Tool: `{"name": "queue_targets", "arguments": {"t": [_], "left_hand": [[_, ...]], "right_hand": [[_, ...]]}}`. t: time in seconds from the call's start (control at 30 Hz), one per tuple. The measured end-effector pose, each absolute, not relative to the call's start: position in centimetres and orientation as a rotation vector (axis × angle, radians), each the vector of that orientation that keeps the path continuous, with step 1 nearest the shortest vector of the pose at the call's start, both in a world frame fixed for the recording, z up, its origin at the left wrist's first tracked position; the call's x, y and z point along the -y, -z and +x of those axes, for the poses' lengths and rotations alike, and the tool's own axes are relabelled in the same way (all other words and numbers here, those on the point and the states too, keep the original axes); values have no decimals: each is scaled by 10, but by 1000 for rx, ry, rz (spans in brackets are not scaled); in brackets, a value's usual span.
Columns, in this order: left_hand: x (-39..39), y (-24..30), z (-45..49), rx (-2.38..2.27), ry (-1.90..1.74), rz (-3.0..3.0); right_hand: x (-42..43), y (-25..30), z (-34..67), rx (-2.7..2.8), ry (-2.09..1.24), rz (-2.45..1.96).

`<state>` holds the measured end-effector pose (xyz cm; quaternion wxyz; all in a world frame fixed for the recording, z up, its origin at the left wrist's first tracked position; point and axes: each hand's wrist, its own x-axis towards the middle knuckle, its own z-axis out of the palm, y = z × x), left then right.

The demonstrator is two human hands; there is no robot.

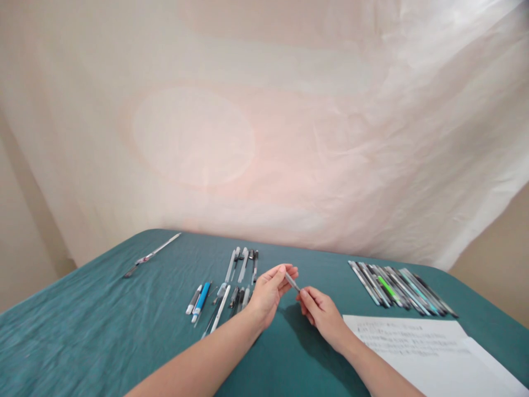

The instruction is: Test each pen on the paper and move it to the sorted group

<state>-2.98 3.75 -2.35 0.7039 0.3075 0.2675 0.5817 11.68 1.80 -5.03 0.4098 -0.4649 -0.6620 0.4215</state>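
Note:
Both my hands meet above the teal tablecloth (82, 336) and share one small grey pen part (292, 282). My left hand (268, 292) pinches its upper end between thumb and fingers. My right hand (320, 311) pinches its lower end with closed fingers. Just left of my left hand lies a loose group of pens and pen parts (231, 286), including a blue-and-white pen (201, 299) and several white barrels.
A tidy row of several pens (399, 289), one bright green, lies at the right. A white written sheet of paper (430, 353) lies near the right front. One long thin pen (151, 256) lies alone at the far left. A pale cloth backdrop (264, 121) hangs behind the table.

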Motion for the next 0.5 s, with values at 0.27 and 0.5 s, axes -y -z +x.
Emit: {"name": "queue_targets", "arguments": {"t": [0.27, 0.5], "left_hand": [[-36, 18, -30, -577, -1285, 712], [-28, 24, -21, -583, -1218, 750]], "right_hand": [[-19, 50, 120, 1620, -1173, -1152], [-19, 52, 118, 1498, -1197, -1104]]}}
